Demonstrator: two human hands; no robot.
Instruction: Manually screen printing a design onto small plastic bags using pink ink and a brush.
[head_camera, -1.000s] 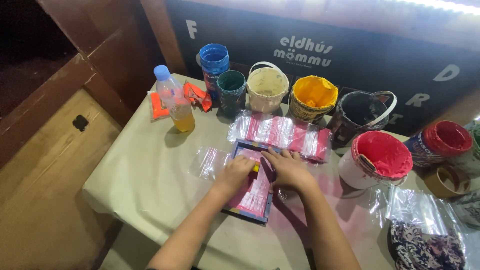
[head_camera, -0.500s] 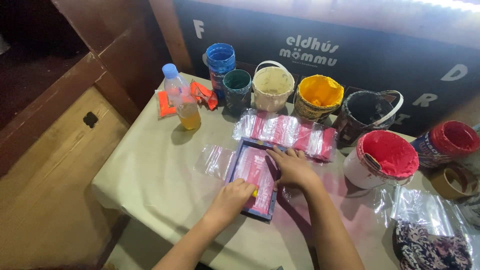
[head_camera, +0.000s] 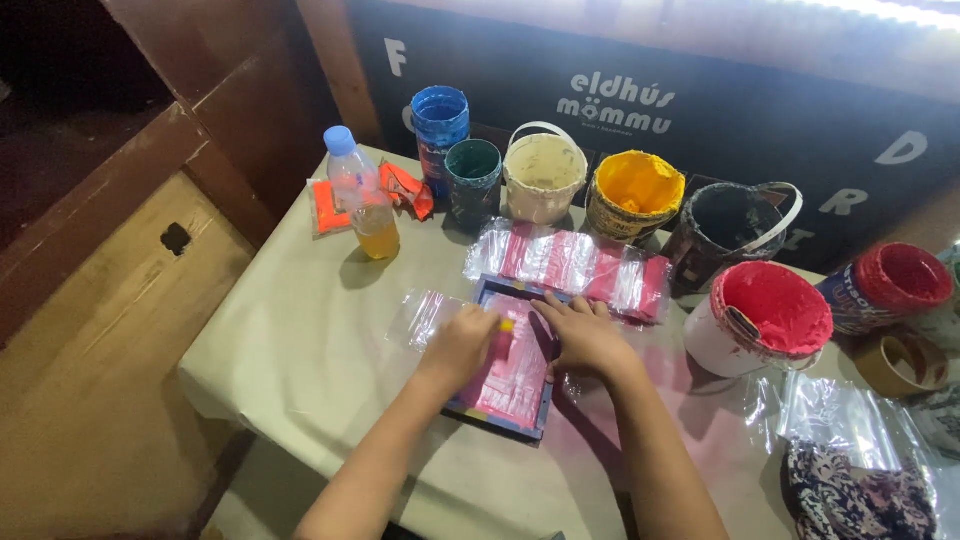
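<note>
A small blue-edged frame with a pink-stained screen lies flat on the cloth-covered table. My left hand is closed over the frame's left half, and a small yellow tool pokes out of its fingers onto the pink screen. My right hand lies flat with fingers spread on the frame's far right corner, holding nothing. A clear plastic bag lies just left of the frame. Pink-smeared plastic sheets lie just beyond it.
Paint tubs stand along the back: blue, green, cream, yellow, black, and red at the right. A bottle of yellow liquid, orange packets, a tape roll and patterned cloth also sit here.
My left hand slid toward me along the frame, then back up to its far half. My right hand stayed pressed on the frame.
</note>
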